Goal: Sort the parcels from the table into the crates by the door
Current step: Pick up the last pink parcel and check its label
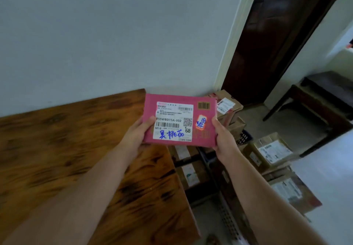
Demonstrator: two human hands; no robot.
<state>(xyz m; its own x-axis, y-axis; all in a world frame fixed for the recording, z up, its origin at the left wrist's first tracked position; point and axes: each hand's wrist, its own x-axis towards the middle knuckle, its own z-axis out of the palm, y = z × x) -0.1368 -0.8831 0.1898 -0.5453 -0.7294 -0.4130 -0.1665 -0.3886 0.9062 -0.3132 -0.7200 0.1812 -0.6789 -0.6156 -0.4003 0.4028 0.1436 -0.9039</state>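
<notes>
A flat pink parcel (202,136) with a white shipping label and blue handwriting is held up in front of me, label facing the camera. My left hand (136,135) grips its left edge, thumb on the label. My right hand (223,139) grips its right edge, thumb on the front. The parcel hangs over the far right corner of the wooden table (76,149) and above the crates (229,220) on the floor. Those crates hold brown cardboard boxes (271,151), each with a white label.
A dark wooden door (277,34) stands open at the upper right, past a white wall (114,34). A dark wooden bench (315,101) sits on the right beyond the boxes. More boxes (227,105) are stacked in the corner by the door frame.
</notes>
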